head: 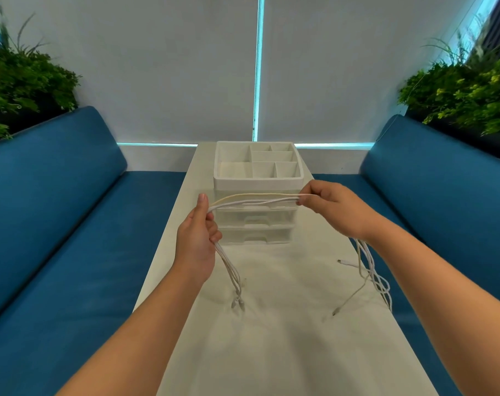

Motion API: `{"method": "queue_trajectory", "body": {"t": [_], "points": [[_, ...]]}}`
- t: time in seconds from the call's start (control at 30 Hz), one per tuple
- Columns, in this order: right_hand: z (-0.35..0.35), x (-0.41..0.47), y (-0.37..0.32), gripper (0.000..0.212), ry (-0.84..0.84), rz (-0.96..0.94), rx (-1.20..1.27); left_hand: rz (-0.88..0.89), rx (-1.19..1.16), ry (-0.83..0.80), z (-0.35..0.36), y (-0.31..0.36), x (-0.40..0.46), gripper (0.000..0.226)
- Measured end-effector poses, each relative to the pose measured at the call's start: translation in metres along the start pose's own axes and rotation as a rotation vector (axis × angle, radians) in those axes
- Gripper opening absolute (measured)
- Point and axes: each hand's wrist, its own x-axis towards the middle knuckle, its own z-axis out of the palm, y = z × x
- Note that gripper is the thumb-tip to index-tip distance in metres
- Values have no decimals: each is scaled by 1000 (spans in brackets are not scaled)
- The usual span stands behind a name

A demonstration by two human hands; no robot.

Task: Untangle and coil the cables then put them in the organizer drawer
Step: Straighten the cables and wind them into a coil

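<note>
Several thin cables (254, 199), white and one cream, stretch in the air between my two hands. My left hand (198, 238) grips them with curled fingers; their plug ends hang below it down to the table. My right hand (333, 208) pinches the same bundle, and the rest trails past my wrist in loose loops (378, 281) at the table's right edge. Behind the stretched cables stands the organizer (257, 182), a white tray of compartments on top of clear drawers (254, 234), all pushed in.
The narrow white table (271, 338) runs away from me between two blue sofa seats (71, 252). Green plants (20, 81) stand behind both sofas. White blinds cover the window at the far end.
</note>
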Motion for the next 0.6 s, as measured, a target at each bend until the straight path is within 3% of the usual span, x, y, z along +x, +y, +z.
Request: {"method": "queue_trajectory", "body": {"t": [0.1, 0.27, 0.43, 0.6], "points": [[-1, 0, 6, 26, -102, -11, -191, -22, -46, 13, -3, -1, 2, 34], [9, -2, 13, 37, -57, 13, -330, -90, -163, -4, -2, -7, 1, 38], [6, -2, 4, 45, -18, 37, -278, -125, -192, -11, -8, -17, 4, 39], [0, 7, -15, 50, 15, -67, -152, -220, -363, -39, -10, -38, 4, 40]]}}
